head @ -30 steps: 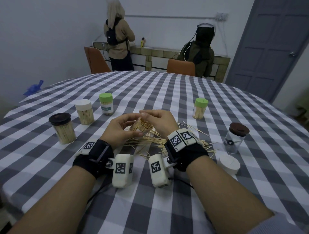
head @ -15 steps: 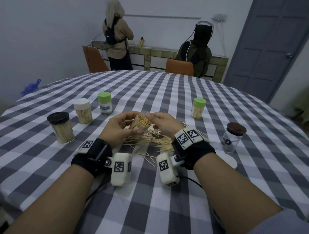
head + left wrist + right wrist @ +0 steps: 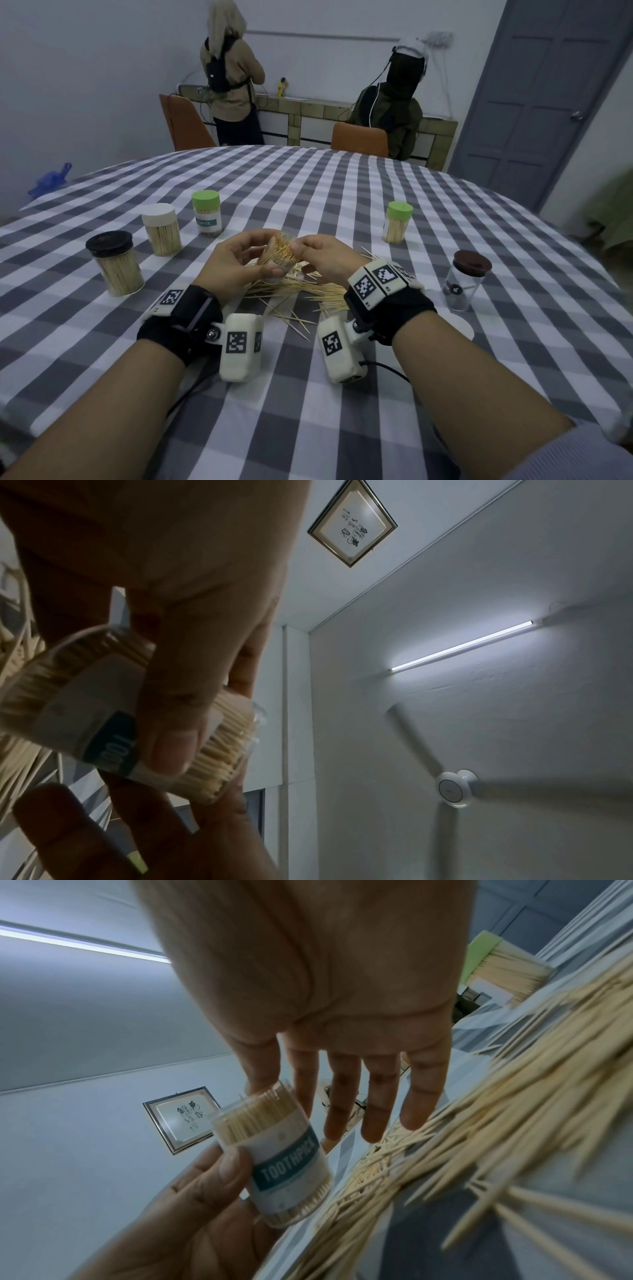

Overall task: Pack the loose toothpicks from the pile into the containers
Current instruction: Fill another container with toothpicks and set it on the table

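Note:
My left hand [image 3: 239,263] grips a clear open toothpick container [image 3: 277,255] with a blue and white label, tilted over the pile. It is packed with toothpicks, as the left wrist view of the container [image 3: 103,723] and the right wrist view of the container [image 3: 274,1156] both show. My right hand [image 3: 322,255] sits just right of it, fingers fairly straight, fingertips touching the toothpick tips at the mouth. The loose pile [image 3: 308,291] lies on the checked cloth under both hands; the right wrist view shows the pile [image 3: 479,1123] too.
Closed full containers stand at left: black lid [image 3: 114,263], white lid [image 3: 161,229], green lid [image 3: 206,217]. Another green-lidded container [image 3: 397,222] and a brown-lidded clear jar [image 3: 466,281] stand right, with a white lid [image 3: 464,329] lying near. Two people stand beyond the table.
My right hand drew a little away from the container's mouth, then its fingertips came back to the toothpick tips. My left hand keeps hold of the container.

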